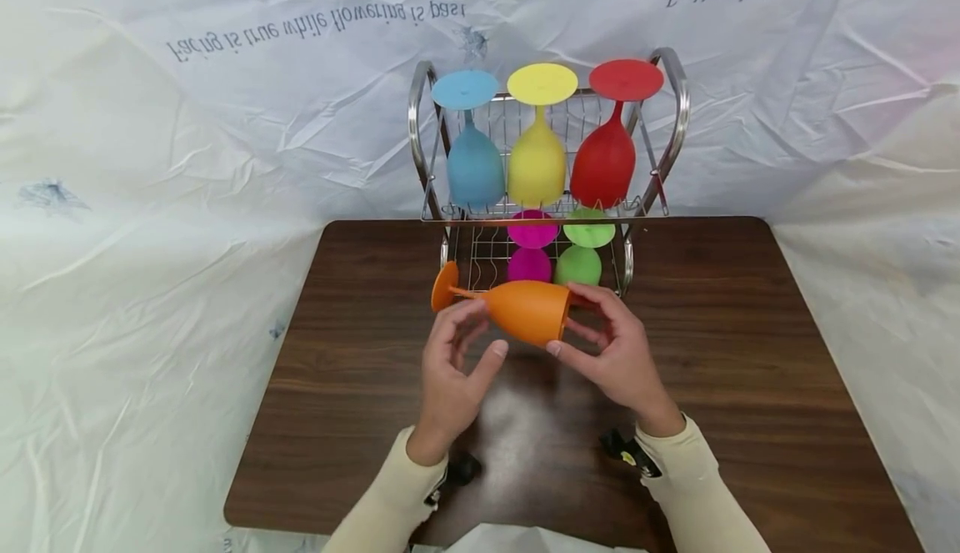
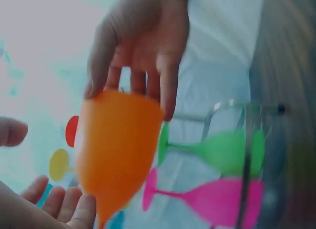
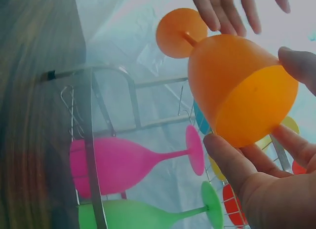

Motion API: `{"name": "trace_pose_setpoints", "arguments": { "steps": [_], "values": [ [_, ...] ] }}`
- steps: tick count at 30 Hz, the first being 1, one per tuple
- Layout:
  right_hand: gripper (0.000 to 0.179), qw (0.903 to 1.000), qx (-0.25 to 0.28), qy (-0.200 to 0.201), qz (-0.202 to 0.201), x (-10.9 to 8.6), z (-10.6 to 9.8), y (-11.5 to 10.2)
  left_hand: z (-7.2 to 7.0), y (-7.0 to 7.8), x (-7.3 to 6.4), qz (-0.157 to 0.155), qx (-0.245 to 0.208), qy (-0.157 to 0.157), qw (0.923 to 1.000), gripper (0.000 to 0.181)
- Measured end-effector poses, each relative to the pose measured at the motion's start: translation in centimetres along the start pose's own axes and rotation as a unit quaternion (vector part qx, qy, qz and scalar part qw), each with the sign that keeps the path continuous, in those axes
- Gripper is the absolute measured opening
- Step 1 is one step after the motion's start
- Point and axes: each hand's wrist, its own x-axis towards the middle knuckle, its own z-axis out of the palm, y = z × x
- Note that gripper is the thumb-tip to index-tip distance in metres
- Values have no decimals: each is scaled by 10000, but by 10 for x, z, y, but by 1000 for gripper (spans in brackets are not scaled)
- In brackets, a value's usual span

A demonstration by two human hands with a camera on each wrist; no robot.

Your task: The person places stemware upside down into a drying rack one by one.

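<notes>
An orange wine goblet (image 1: 527, 311) lies sideways in the air above the table, its foot to the left and its mouth to the right. At the rim, my right hand (image 1: 617, 351) grips it between thumb and fingers; the right wrist view shows the open mouth of the bowl (image 3: 237, 91). My left hand (image 1: 455, 374) is beside the narrow end of the bowl, thumb spread away from loosely bent fingers. In the left wrist view those fingertips (image 2: 69, 204) are close to the bowl; whether they touch it I cannot tell.
Behind stands a two-tier metal dish rack (image 1: 681, 111). Upside down on its upper tier are a blue goblet (image 1: 476, 165), a yellow goblet (image 1: 537, 165) and a red goblet (image 1: 603, 161). Below are a magenta goblet (image 1: 529, 265) and a green goblet (image 1: 578, 266). Everything is on a dark wooden table (image 1: 750, 369).
</notes>
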Motion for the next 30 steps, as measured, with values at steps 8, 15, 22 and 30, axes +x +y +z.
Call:
{"name": "trace_pose_setpoints", "arguments": {
  "steps": [8, 15, 22, 30],
  "values": [
    [74, 9905, 1355, 131, 183, -5, 5, -3, 13, -15, -13, -1623, -2608, 461, 9505, 51],
    [71, 9706, 2403, 66, 109, -9, 18, 0, 13, -19, -7, -1130, -3370, 139, 9346, 64],
    [68, 9649, 2621, 184, 7, -10, 22, 3, 14, -17, -2, -1156, -3531, 156, 9283, 62],
    [71, 9662, 2574, 150, -28, -6, 17, 3, 16, -17, 5, -1069, -3605, 157, 9265, 59]
  ]
}}
